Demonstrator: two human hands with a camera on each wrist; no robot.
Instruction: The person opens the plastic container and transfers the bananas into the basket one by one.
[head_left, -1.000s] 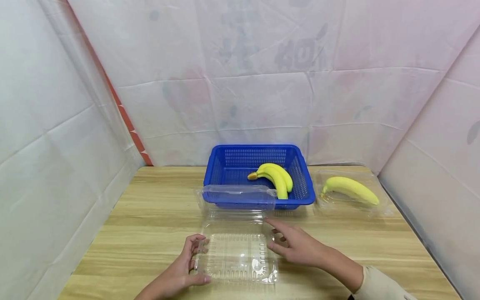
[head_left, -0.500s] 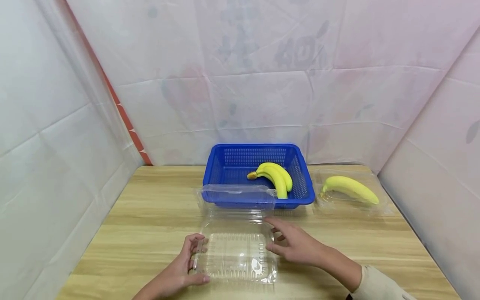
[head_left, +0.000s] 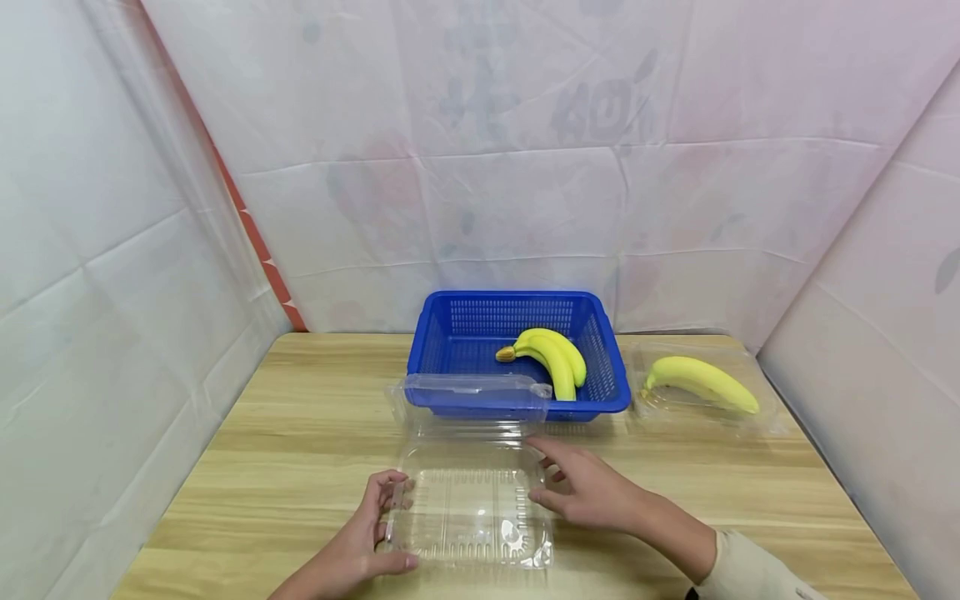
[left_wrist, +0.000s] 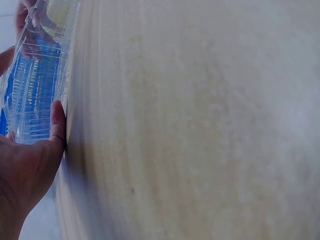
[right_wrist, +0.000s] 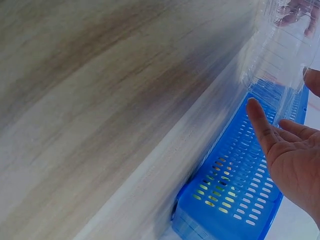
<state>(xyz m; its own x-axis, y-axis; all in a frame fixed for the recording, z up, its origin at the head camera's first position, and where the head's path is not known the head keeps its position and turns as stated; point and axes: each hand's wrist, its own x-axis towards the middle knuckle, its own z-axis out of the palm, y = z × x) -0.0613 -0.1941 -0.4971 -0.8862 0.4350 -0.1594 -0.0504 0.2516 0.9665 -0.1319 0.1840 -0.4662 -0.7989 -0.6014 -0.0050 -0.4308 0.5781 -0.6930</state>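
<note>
A clear plastic clamshell container [head_left: 472,517] lies on the wooden table in front of me, its lid [head_left: 476,398] tilted up at the back and overlapping the blue basket in the head view. No fruit shows in it. My left hand [head_left: 367,529] holds its left side, thumb along the front corner and fingers curled at the side wall; the left wrist view shows that thumb [left_wrist: 58,120] against the container's edge. At the right side, my right hand [head_left: 592,492] touches the wall with outstretched fingers, the index finger reaching toward the hinge. In the right wrist view its fingers [right_wrist: 260,120] look mostly straight.
Behind the container stands a blue perforated basket [head_left: 427,333] with yellow bananas [head_left: 551,358] in its right half. To its right, another clear container [head_left: 761,379] holds a single banana [head_left: 701,382]. White cloth walls [head_left: 525,200] border the wooden table [head_left: 300,433] at back and sides.
Almost nothing differs: both hands and the container have shifted very slightly to the left, and the head view has tilted a little.
</note>
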